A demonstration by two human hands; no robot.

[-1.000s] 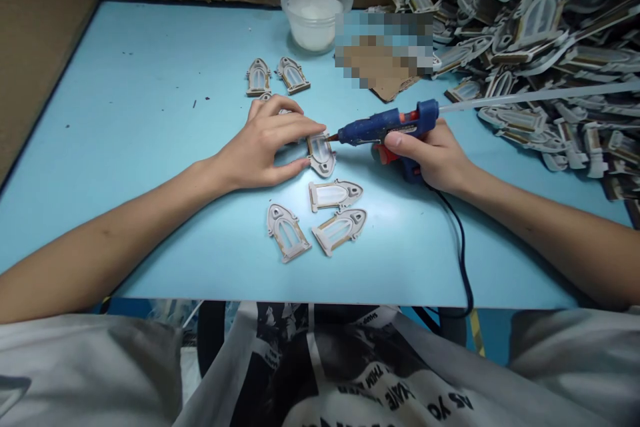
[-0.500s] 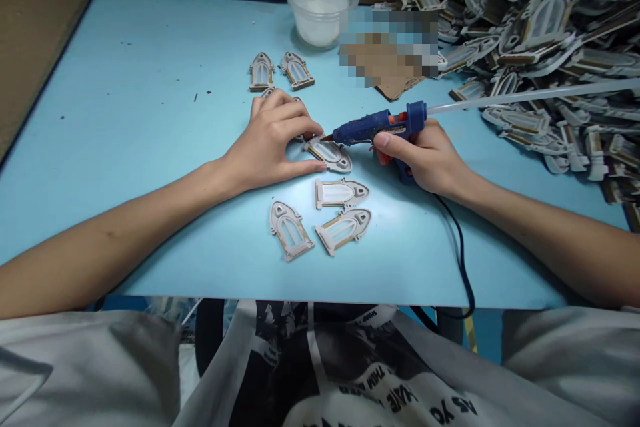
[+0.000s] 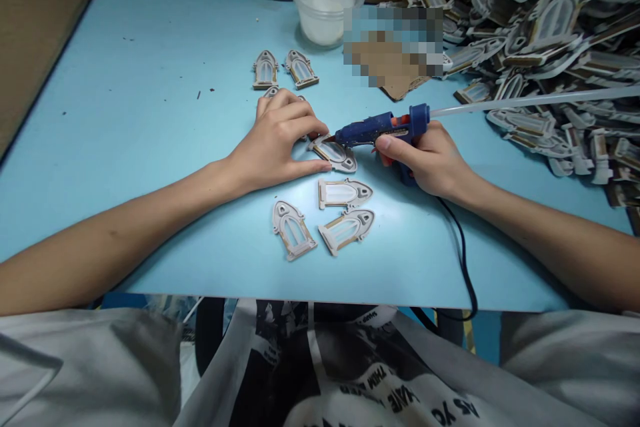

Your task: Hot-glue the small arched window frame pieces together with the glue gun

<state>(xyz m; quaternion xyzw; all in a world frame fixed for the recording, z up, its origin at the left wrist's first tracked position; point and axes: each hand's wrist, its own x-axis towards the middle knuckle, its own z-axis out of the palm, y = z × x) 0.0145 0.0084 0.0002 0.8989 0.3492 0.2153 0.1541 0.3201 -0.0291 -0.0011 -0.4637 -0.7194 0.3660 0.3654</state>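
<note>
My right hand (image 3: pixel 435 157) is wrapped round a blue hot glue gun (image 3: pixel 367 130), a long clear glue stick (image 3: pixel 500 104) running out of its back. The gun's nozzle points left and meets a small arched window piece (image 3: pixel 336 155) lying on the table. Thumb and index finger of my left hand (image 3: pixel 280 137) grip that piece at its left end. Partly covered by the left hand are other pieces behind it. Nearer me lie three more arched window pieces (image 3: pixel 345 193), and two others (image 3: pixel 265 71) rest beyond the left hand.
A big heap of window pieces (image 3: pixel 555 20) fills the table's right back. A clear plastic tub (image 3: pixel 329 3) with white contents stands at the back, near a cardboard scrap (image 3: pixel 395 73) partly blurred out. The gun's black cord (image 3: pixel 463 260) hangs over the front edge.
The whole view has shifted slightly. The glue gun's nozzle tip sits a little further along the held window piece; both hands keep their holds.
</note>
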